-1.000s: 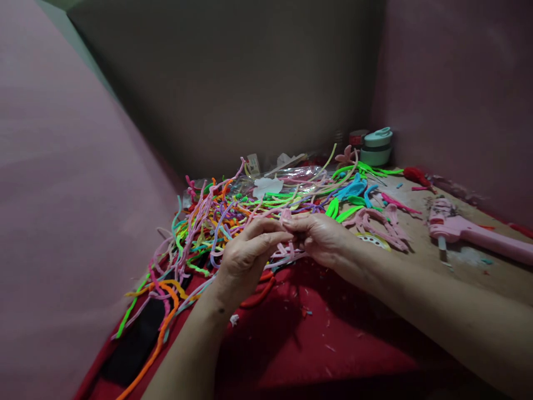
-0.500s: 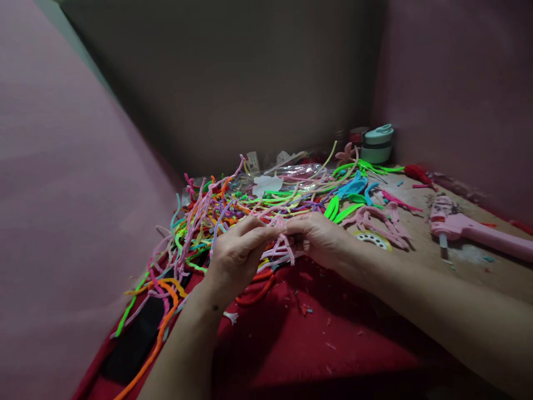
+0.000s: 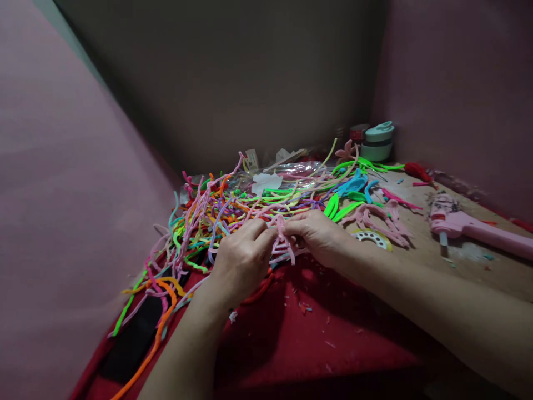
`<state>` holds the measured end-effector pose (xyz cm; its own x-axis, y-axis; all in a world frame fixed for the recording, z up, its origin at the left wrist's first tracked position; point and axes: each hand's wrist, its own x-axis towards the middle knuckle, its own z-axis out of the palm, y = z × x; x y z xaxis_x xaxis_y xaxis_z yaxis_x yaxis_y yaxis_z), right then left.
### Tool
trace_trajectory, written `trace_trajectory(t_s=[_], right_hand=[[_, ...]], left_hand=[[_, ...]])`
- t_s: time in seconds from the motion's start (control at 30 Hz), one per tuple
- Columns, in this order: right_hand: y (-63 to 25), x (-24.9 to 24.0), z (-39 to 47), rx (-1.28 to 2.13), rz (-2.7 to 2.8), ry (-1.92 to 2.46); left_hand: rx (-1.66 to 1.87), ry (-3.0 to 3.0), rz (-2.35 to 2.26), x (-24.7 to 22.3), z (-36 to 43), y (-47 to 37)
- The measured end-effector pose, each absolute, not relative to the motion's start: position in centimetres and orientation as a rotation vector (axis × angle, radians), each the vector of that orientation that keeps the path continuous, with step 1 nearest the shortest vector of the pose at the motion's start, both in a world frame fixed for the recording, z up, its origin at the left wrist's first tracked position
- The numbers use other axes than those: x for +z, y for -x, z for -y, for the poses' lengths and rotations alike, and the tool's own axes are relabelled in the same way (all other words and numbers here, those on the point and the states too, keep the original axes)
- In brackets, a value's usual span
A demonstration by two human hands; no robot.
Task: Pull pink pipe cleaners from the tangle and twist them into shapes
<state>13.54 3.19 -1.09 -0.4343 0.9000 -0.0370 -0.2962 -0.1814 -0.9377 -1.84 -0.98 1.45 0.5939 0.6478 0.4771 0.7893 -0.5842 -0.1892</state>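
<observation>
I find pale-pink branching fuzzy-stem piece [image 3: 281, 226] at near edge of tangled multicoloured fuzzy-stem pile [image 3: 202, 206], pinched by left hand [image 3: 242, 262] and right hand [image 3: 318, 233], fingertips closed on it (inner fingers hidden). Risk, my judgement: dangling ends could snag pile; uneven pull could unbend piece.

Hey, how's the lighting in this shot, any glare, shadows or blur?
Head view: dim light, the back wall very dark; head view: glare on the clear plastic packaging; head view: shadows on the red cloth below the left hand and right hand; head view: the pink pipe-cleaner piece lacks crisp detail.
</observation>
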Motion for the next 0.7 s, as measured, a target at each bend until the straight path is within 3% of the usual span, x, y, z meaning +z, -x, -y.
trace_trajectory(t_s=[0.47,0.7], right_hand=[[-13.4,-1.4,-3.3,1.584,1.302,0.949],[-13.5,-0.6,-3.2,1.612,1.236,0.912]], left_hand=[[-0.262,2.281,1.024,1.2,2.0,0.1],[-0.552,2.303,1.457,0.8,1.0,0.9]])
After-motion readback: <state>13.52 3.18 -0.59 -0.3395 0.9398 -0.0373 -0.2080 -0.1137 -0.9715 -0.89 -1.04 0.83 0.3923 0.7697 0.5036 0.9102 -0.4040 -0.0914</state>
